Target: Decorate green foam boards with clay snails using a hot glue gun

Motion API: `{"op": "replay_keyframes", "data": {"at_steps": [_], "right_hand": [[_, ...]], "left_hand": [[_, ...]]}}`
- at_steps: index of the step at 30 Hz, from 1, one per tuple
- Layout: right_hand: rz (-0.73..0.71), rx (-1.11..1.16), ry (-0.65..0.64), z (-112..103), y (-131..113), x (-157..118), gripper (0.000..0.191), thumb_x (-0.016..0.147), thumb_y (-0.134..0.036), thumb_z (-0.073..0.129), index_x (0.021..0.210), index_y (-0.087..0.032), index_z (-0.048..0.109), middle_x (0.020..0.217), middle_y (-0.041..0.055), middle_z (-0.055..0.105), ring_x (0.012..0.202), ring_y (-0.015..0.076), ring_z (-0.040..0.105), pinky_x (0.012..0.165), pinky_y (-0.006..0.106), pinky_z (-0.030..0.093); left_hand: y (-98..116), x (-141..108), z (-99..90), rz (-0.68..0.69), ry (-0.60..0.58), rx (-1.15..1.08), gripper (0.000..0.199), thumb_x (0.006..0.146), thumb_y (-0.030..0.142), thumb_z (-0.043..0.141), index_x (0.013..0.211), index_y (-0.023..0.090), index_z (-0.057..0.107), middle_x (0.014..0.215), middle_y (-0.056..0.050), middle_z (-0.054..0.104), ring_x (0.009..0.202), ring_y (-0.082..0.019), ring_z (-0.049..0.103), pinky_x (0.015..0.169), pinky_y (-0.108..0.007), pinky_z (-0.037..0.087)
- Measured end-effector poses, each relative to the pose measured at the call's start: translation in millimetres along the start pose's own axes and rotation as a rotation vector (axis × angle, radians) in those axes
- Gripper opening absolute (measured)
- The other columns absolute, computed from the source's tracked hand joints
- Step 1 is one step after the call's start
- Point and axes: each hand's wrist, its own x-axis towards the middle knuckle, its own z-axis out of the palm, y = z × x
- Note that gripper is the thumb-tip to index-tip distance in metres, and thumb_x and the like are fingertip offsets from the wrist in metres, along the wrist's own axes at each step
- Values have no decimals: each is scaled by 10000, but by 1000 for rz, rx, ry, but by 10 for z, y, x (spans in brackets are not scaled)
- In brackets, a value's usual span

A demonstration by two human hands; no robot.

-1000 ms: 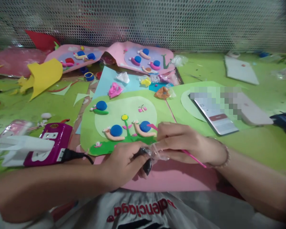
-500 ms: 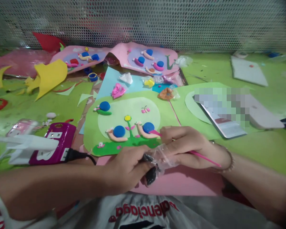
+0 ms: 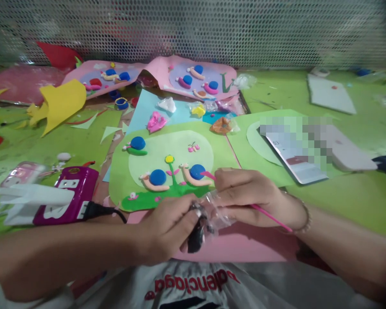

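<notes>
My left hand (image 3: pixel 169 227) is closed around a lump of black modelling clay (image 3: pixel 196 237) in a clear plastic wrapper (image 3: pixel 219 218). My right hand (image 3: pixel 255 199) pinches the wrapper's loose end, and a thin pink clay tool (image 3: pixel 272 218) is held across its palm. The tool's flat tip (image 3: pixel 209 175) sticks out over a clay snail (image 3: pixel 197 172) with a blue shell. Just beyond my hands lies a green card picture (image 3: pixel 119 171) with clay snails, a yellow flower (image 3: pixel 169 159) and a pink butterfly (image 3: pixel 193 148). Pink card (image 3: pixel 244 244) lies beneath my hands.
Wrapped pink (image 3: pixel 156 122), white (image 3: pixel 167 104), yellow (image 3: pixel 198 111) and brown clay (image 3: pixel 221 125) lie behind the picture. A phone (image 3: pixel 296 159) rests at right, a purple power strip (image 3: pixel 69 195) at left. Finished-looking pink snail pictures (image 3: pixel 161 73) lean near the perforated metal panel (image 3: pixel 193 30).
My view has shifted slightly, so the table things sit a little further left. Both hands keep their hold; the black clay in its wrapper has turned a little and shows more below my left thumb.
</notes>
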Motion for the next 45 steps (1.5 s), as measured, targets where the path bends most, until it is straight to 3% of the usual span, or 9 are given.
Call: {"op": "replay_keyframes", "data": {"at_steps": [4,11,16,19,25,31,36,45], "right_hand": [[-17,82,-44,0,-35,21,200,943,-228,511,1030,-119,655,726,40,568,697,92,501,657,226,415],[18,149,-93,23,-50,25,236,955,-226,487,937,-88,678,606,17,511,605,93,465,588,228,371],[-17,1,-160,-38,-28,9,329,985,-298,408,915,-125,678,616,18,460,612,115,423,598,253,344],[-21,-26,-155,-72,-46,16,377,992,-318,370,847,-143,671,605,7,407,602,119,386,594,252,338],[65,23,-86,-52,-78,34,289,965,-289,465,886,-99,668,612,5,438,606,105,404,574,236,333],[-31,191,-146,-33,-72,64,286,962,-223,467,789,-85,648,602,20,486,612,103,430,613,238,375],[-74,76,-84,-22,-36,44,275,970,-214,439,814,-104,638,601,27,493,599,113,423,603,251,372],[-197,-379,-32,72,-147,-4,406,983,-126,246,652,-174,477,602,45,500,590,143,389,599,275,423]], "left_hand": [[-3,31,5,121,-50,145,308,944,338,395,774,159,580,714,-39,609,639,-130,534,600,-227,396],[-23,40,11,137,-86,181,286,923,271,415,689,161,536,613,2,535,563,-103,499,530,-194,340],[12,44,-8,149,-84,201,293,939,300,388,769,157,578,717,-27,609,662,-127,562,598,-198,393],[18,47,-12,171,-70,229,313,935,312,399,716,160,563,618,0,549,571,-105,500,536,-188,352],[-6,46,13,113,-43,249,355,950,346,363,675,168,500,606,7,538,556,-101,480,536,-186,340],[-26,5,36,132,-186,275,396,970,379,294,649,185,423,565,14,483,512,-105,420,518,-206,313],[-60,1,28,146,-102,327,465,979,473,213,673,184,410,629,0,480,569,-114,419,553,-213,329],[-47,0,6,201,-157,324,545,967,546,84,733,184,418,687,-25,519,636,-139,446,628,-245,365]]}}
